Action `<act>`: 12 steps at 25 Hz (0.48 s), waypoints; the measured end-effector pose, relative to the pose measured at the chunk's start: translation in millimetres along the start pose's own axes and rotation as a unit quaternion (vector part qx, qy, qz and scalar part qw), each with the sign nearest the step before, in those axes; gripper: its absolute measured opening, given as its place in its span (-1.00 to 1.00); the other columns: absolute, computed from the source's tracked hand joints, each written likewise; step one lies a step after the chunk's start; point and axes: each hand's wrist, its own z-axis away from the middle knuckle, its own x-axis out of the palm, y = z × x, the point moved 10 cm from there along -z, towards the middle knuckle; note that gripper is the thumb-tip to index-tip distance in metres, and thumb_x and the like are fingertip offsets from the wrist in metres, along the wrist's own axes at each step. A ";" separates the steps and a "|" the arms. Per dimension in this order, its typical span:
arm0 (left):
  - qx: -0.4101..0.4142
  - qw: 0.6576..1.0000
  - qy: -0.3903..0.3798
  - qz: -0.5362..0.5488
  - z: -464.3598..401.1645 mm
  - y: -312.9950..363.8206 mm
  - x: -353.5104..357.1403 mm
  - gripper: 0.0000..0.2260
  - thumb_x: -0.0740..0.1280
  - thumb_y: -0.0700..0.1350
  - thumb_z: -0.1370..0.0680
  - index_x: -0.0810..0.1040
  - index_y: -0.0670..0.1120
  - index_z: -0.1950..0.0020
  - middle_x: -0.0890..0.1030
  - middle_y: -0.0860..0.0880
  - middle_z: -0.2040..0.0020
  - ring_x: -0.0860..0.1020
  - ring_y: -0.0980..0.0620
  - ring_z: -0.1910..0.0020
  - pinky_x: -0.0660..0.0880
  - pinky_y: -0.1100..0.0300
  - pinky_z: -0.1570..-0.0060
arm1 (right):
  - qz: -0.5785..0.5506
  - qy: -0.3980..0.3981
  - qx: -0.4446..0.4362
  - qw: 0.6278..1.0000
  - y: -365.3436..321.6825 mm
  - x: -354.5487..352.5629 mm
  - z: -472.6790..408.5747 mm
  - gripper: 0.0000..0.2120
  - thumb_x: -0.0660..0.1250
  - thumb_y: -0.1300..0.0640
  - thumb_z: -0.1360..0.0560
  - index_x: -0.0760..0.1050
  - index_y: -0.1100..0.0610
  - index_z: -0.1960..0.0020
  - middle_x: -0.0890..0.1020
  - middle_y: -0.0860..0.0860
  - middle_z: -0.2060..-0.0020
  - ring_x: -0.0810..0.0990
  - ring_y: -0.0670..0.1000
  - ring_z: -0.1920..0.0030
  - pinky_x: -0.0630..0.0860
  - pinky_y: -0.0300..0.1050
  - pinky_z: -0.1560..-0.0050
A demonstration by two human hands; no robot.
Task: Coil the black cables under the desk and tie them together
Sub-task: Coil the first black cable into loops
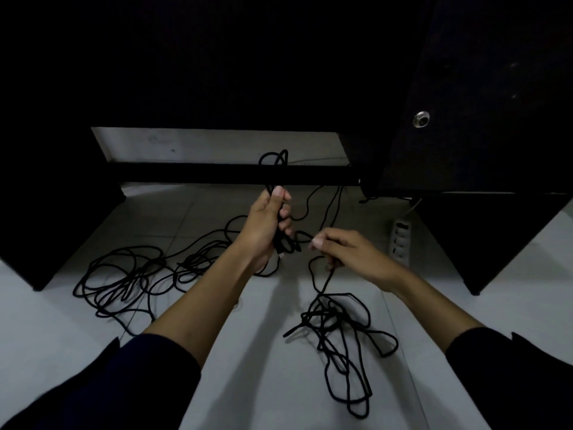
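Observation:
My left hand (266,226) is raised under the desk and grips a small coil of black cable (290,243), whose loops stick out above and below the fist. My right hand (344,251) is just to its right and pinches a strand of the same black cable between thumb and fingers. From that hand the strand drops to a loose tangle of black cable (338,330) on the floor. A second, wider tangle of black cable (130,280) lies on the floor to the left, with strands running toward my left hand.
A black crossbar (217,173) of the desk runs across behind my hands. Dark desk panels stand at left (46,228) and right (496,237). A white power strip (401,240) lies on the tiled floor by the right panel.

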 end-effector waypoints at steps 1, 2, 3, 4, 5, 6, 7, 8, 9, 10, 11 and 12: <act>-0.010 1.000 0.008 -0.002 0.0 -1.9 -3.7 -0.78 0.07 -0.02 -0.68 0.37 -0.08 0.10 0.30 0.05 0.38 0.24 0.16 0.53 0.29 0.30 0.49 | 0.010 0.006 -0.004 1.000 -0.9 -5.4 2.8 -0.79 0.24 0.09 -0.61 0.60 0.17 0.00 0.50 0.02 0.25 0.45 -0.12 0.25 0.42 -0.19 0.14; -0.025 1.000 0.015 -0.007 0.6 -4.5 -6.3 -0.77 0.07 -0.02 -0.68 0.37 -0.08 0.10 0.29 0.04 0.38 0.22 0.17 0.54 0.26 0.32 0.53 | 0.016 0.011 -0.011 1.000 -4.4 -9.7 5.2 -0.80 0.24 0.10 -0.61 0.62 0.14 -0.01 0.54 -0.04 0.24 0.47 -0.14 0.24 0.40 -0.24 0.14; -0.043 0.999 0.021 -0.016 1.6 -7.5 -7.6 -0.77 0.07 -0.02 -0.68 0.37 -0.08 0.11 0.29 0.04 0.37 0.20 0.17 0.56 0.22 0.33 0.56 | 0.019 0.015 -0.019 1.000 -9.7 -13.2 6.1 -0.81 0.26 0.11 -0.60 0.64 0.13 -0.03 0.59 -0.09 0.20 0.52 -0.16 0.20 0.40 -0.30 0.12; -0.060 0.997 0.023 -0.030 2.6 -10.2 -8.0 -0.76 0.07 -0.02 -0.68 0.37 -0.08 0.11 0.29 0.03 0.37 0.19 0.17 0.56 0.19 0.33 0.59 | 0.022 0.018 -0.026 0.999 -14.9 -16.2 5.3 -0.83 0.29 0.14 -0.58 0.66 0.13 -0.03 0.61 -0.11 0.15 0.57 -0.18 0.13 0.41 -0.35 0.08; -0.075 0.996 0.021 -0.045 3.6 -12.8 -7.1 -0.76 0.07 -0.02 -0.68 0.37 -0.08 0.11 0.29 0.03 0.37 0.18 0.17 0.56 0.16 0.33 0.60 | 0.029 0.017 -0.033 0.999 -21.0 -18.3 4.0 -0.84 0.32 0.15 -0.56 0.67 0.13 -0.03 0.60 -0.10 0.13 0.58 -0.20 0.10 0.42 -0.38 0.06; -0.088 0.994 0.014 -0.057 4.8 -14.6 -4.6 -0.76 0.07 -0.01 -0.68 0.37 -0.07 0.11 0.30 0.03 0.36 0.17 0.17 0.56 0.14 0.33 0.61 | 0.046 0.015 -0.041 0.998 -27.0 -19.4 1.9 -0.86 0.36 0.15 -0.53 0.68 0.12 -0.02 0.58 -0.09 0.15 0.57 -0.21 0.11 0.41 -0.40 0.07; -0.099 0.993 0.003 -0.068 6.2 -16.1 -1.4 -0.76 0.07 -0.01 -0.68 0.37 -0.07 0.11 0.32 0.03 0.36 0.17 0.16 0.56 0.13 0.33 0.61 | 0.072 0.011 -0.052 0.996 -34.0 -19.0 -0.2 -0.87 0.39 0.14 -0.51 0.69 0.10 -0.01 0.55 -0.10 0.18 0.55 -0.22 0.15 0.39 -0.41 0.10; -0.108 0.991 -0.012 -0.076 8.0 -17.2 2.4 -0.76 0.07 -0.01 -0.68 0.37 -0.06 0.11 0.34 0.03 0.35 0.18 0.16 0.56 0.13 0.33 0.61 | 0.106 0.011 -0.064 0.992 -39.4 -18.0 -2.8 -0.87 0.42 0.13 -0.49 0.69 0.08 -0.01 0.53 -0.11 0.21 0.53 -0.22 0.18 0.38 -0.40 0.13; -0.117 0.989 -0.027 -0.083 9.3 -18.8 6.6 -0.76 0.07 0.00 -0.68 0.38 -0.06 0.11 0.36 0.03 0.35 0.18 0.16 0.56 0.15 0.33 0.61 | 0.139 0.012 -0.073 0.987 -44.2 -16.3 -5.1 -0.87 0.43 0.11 -0.48 0.69 0.06 -0.01 0.52 -0.12 0.22 0.51 -0.23 0.20 0.37 -0.40 0.15; -0.125 0.988 -0.041 -0.085 11.1 -19.8 10.8 -0.76 0.08 0.01 -0.67 0.39 -0.07 0.11 0.39 0.03 0.34 0.19 0.16 0.57 0.18 0.32 0.60 | 0.168 0.016 -0.081 0.982 -47.7 -14.4 -7.5 -0.87 0.44 0.11 -0.47 0.69 0.06 -0.01 0.51 -0.13 0.22 0.51 -0.25 0.21 0.36 -0.42 0.16; -0.135 0.986 -0.049 -0.087 13.1 -20.6 14.5 -0.75 0.10 0.01 -0.67 0.40 -0.06 0.12 0.42 0.03 0.34 0.21 0.16 0.58 0.21 0.31 0.59 | 0.188 0.022 -0.088 0.978 -51.2 -12.9 -9.1 -0.87 0.44 0.11 -0.47 0.69 0.07 -0.01 0.52 -0.13 0.22 0.51 -0.26 0.20 0.35 -0.44 0.17; -0.145 0.984 -0.051 -0.089 14.7 -21.2 16.8 -0.74 0.11 0.02 -0.66 0.40 -0.06 0.14 0.43 0.04 0.35 0.22 0.16 0.59 0.23 0.31 0.58 | 0.201 0.032 -0.093 0.975 -54.2 -12.0 -10.1 -0.88 0.44 0.12 -0.47 0.68 0.08 0.00 0.52 -0.14 0.22 0.52 -0.27 0.19 0.36 -0.44 0.16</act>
